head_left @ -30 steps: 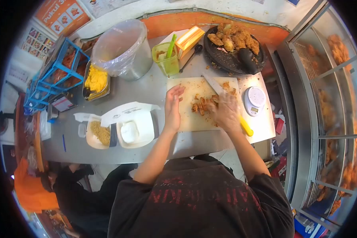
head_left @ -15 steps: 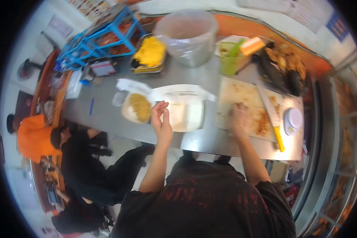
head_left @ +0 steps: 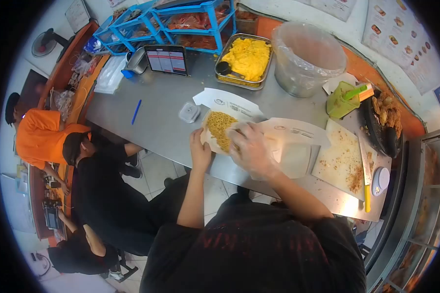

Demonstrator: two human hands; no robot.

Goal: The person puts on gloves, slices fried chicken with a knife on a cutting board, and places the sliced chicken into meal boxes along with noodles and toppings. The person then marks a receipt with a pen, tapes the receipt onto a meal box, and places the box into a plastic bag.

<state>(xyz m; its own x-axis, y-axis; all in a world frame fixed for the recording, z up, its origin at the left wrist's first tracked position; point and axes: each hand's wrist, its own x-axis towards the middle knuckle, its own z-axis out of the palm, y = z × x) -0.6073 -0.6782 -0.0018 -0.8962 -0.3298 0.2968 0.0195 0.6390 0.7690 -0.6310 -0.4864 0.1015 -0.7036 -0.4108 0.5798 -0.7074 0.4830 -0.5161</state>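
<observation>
A white paper takeaway box (head_left: 230, 99) with its printed lid folded back holds yellow-brown noodles (head_left: 221, 128). My left hand (head_left: 200, 152) is at the box's near left side, fingers curled against its edge. Over the right part of the noodles is my right hand (head_left: 254, 150), in a clear plastic glove and blurred by motion. Its fingers are curled downward; what they hold, if anything, is hidden. A second open box (head_left: 293, 163) lies just right, partly behind my right hand and forearm. A small clear lidded cup (head_left: 189, 112) stands left of the noodles.
At right are a cutting board (head_left: 335, 163) with crumbs, a yellow-handled knife (head_left: 365, 171), a scale (head_left: 380, 181) and a pan of fried pieces (head_left: 387, 117). Behind stand a yellow-food tray (head_left: 249, 58), a plastic-lined bucket (head_left: 305, 63) and a tablet (head_left: 166, 59). Co-workers (head_left: 110, 190) are at left.
My right hand has moved left from the cutting board to the noodle box. My left hand has gone from beside the second box to the noodle box's edge. The camera view has turned.
</observation>
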